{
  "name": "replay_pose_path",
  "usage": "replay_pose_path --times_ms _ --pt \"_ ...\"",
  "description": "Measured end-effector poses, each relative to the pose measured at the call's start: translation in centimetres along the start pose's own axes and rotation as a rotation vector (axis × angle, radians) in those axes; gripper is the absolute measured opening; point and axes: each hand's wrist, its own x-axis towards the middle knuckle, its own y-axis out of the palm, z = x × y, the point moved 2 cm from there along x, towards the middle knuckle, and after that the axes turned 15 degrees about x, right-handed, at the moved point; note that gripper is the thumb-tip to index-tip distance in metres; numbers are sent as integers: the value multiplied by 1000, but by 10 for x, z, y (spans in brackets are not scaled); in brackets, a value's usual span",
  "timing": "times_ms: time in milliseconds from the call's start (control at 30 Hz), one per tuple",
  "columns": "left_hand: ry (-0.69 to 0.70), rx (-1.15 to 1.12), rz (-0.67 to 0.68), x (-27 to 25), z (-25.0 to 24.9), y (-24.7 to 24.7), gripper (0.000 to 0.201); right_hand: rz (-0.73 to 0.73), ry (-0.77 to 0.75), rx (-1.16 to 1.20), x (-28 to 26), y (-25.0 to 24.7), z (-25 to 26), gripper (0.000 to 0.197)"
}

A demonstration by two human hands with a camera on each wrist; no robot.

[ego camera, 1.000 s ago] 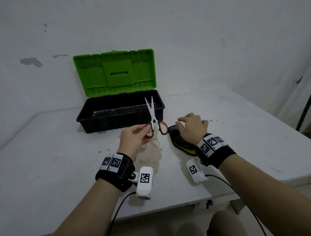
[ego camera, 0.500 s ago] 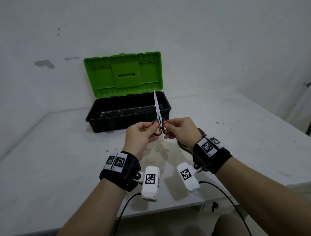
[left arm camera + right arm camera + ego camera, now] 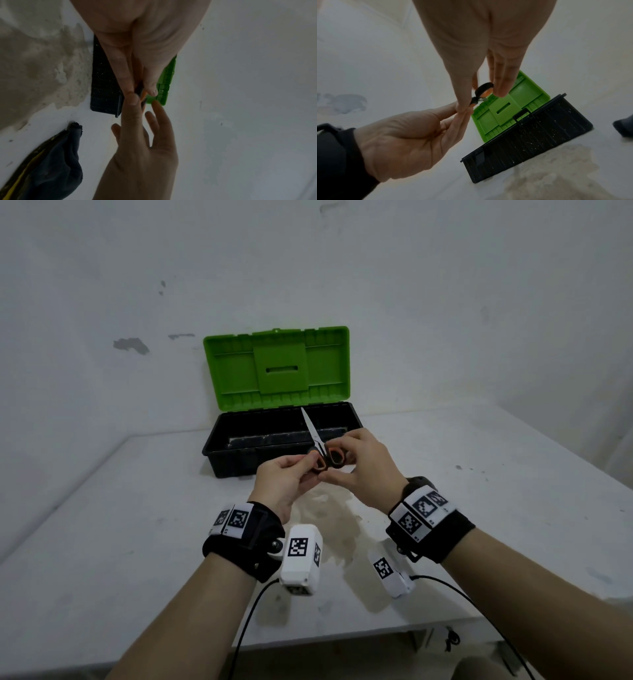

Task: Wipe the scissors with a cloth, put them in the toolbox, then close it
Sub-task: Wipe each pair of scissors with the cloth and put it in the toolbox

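The scissors (image 3: 313, 436) have closed silver blades pointing up and away over the toolbox, and orange-and-black handle loops (image 3: 483, 89). My left hand (image 3: 287, 477) pinches the left loop. My right hand (image 3: 366, 467) holds the right loop between thumb and fingers. The toolbox stands behind the hands, its green lid (image 3: 277, 368) upright and its black base (image 3: 239, 463) open. The dark grey cloth with a yellow stripe (image 3: 51, 162) lies on the table, below my right hand in the left wrist view. In the head view the cloth is hidden.
A brownish stain (image 3: 329, 515) marks the white table (image 3: 102, 542) under and in front of my hands. The toolbox sits close to the white wall (image 3: 411, 302). The table's front edge runs just below my wrists.
The scissors' blades went from spread to closed. My right hand left the cloth and took the right handle loop. The blades now lean left over the toolbox.
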Motion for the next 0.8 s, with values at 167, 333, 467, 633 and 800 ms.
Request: replay_pose_path --times_ms 167,333,467,633,800 --pt "-47 17 -3 3 -3 -16 20 111 -197 -104 0 11 7 31" --pt "-33 -7 -5 9 -4 -27 26 44 -169 -61 6 17 11 26" --pt "-7 -7 -8 16 -1 -32 18 98 -133 -28 16 25 7 28" --pt "17 14 9 29 -4 -34 18 -114 -27 36 29 29 7 25" --pt "41 57 -8 41 -7 -30 16 -124 136 -97 47 38 1 28"
